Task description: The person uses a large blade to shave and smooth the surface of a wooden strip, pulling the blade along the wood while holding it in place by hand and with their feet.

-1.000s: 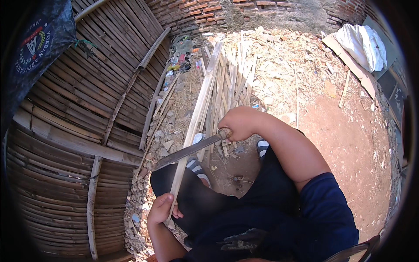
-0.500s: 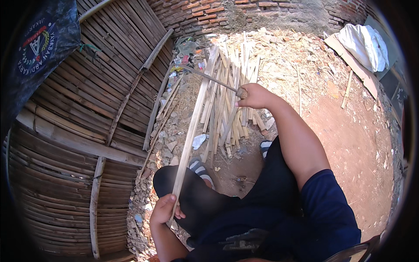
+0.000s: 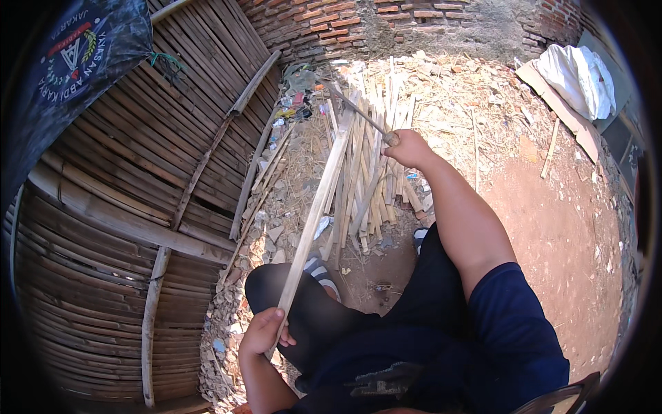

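Observation:
My left hand point(image 3: 264, 333), low and left of centre beside my knee, is closed round the near end of a long pale bamboo strip point(image 3: 310, 238). The strip slants away from me over my thigh and foot toward the pile. Farther off, my right hand point(image 3: 410, 150) grips the wooden handle of a machete point(image 3: 363, 114). Its dark, narrow blade points up and left, above the strip's far end. Whether blade and strip touch, I cannot tell. Beneath them lies a loose heap of similar bamboo strips point(image 3: 376, 200).
A bamboo slat wall point(image 3: 124, 179) with a dark banner point(image 3: 76, 62) runs along the left. Behind the heap stands a brick wall point(image 3: 331, 27). Rubble and straw point(image 3: 441, 90) cover the ground there. A white sack point(image 3: 576, 79) lies on a board at the far right.
The machete has swung so its tip sits farther right and away from me. The strip's far end has shifted slightly right. My left hand keeps its hold.

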Demonstrator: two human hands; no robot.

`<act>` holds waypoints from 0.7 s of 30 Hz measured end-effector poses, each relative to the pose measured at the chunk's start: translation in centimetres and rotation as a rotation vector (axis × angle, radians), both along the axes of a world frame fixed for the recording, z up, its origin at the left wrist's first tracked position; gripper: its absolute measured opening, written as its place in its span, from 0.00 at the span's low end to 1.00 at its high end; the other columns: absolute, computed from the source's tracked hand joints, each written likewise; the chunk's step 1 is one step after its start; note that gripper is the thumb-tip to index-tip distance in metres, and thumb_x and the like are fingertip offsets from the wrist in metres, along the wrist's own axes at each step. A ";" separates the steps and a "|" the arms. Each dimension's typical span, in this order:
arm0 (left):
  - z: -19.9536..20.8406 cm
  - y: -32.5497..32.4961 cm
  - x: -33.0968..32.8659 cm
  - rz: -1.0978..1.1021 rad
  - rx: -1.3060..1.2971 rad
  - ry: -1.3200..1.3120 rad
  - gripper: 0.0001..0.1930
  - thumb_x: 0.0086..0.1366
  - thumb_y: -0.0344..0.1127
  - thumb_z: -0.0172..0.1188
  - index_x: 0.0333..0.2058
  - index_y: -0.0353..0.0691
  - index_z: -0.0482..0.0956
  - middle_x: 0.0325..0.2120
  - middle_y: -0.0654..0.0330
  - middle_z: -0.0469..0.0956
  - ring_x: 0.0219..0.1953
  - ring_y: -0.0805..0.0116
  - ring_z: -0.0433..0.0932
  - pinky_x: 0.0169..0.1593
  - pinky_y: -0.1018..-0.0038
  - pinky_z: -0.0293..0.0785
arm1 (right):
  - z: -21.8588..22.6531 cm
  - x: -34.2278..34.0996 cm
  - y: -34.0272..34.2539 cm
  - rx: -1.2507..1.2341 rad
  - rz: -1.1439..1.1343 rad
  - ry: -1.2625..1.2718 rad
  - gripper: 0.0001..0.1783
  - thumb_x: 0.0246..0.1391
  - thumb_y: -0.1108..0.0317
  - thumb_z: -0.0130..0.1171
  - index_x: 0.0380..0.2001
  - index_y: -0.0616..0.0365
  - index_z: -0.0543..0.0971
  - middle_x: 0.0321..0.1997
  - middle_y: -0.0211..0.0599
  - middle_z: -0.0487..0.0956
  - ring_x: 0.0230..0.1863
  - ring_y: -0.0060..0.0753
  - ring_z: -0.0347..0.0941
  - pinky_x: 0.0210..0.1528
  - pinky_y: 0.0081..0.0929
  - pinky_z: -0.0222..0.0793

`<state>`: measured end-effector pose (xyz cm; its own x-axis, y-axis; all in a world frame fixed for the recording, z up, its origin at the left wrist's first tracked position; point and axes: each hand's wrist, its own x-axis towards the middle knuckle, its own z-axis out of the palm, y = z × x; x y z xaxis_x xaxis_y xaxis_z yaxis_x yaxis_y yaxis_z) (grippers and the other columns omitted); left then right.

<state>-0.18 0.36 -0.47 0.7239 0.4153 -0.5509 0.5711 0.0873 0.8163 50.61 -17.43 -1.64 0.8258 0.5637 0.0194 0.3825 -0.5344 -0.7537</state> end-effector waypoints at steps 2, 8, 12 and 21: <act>-0.1 0.1 -0.5 -0.003 -0.021 -0.026 0.23 0.74 0.54 0.50 0.33 0.36 0.73 0.16 0.58 0.74 0.21 0.61 0.81 0.25 0.74 0.76 | 0.5 -0.7 -0.1 0.002 0.048 0.038 0.25 0.46 0.56 0.69 0.46 0.60 0.82 0.38 0.50 0.83 0.42 0.48 0.80 0.47 0.39 0.74; -0.1 -0.2 0.0 0.021 -0.067 -0.068 0.23 0.75 0.52 0.49 0.33 0.35 0.73 0.16 0.58 0.74 0.20 0.61 0.81 0.24 0.75 0.76 | 3.5 -8.0 0.1 -0.185 0.529 -0.183 0.26 0.45 0.58 0.68 0.48 0.56 0.82 0.43 0.52 0.83 0.46 0.51 0.79 0.50 0.41 0.74; 0.3 -0.2 -0.1 -0.013 -0.036 -0.019 0.23 0.75 0.52 0.49 0.32 0.36 0.74 0.16 0.58 0.74 0.20 0.62 0.81 0.24 0.76 0.76 | 5.7 -13.1 1.4 -0.462 0.889 -0.324 0.28 0.43 0.57 0.69 0.49 0.56 0.82 0.44 0.51 0.83 0.48 0.53 0.78 0.52 0.42 0.74; 1.2 -0.5 0.7 -0.036 0.045 0.049 0.22 0.75 0.52 0.48 0.34 0.37 0.74 0.17 0.59 0.75 0.21 0.63 0.82 0.24 0.76 0.75 | 0.0 -0.9 -0.1 -0.018 0.125 0.202 0.29 0.46 0.53 0.69 0.47 0.64 0.80 0.39 0.50 0.83 0.42 0.45 0.79 0.47 0.38 0.73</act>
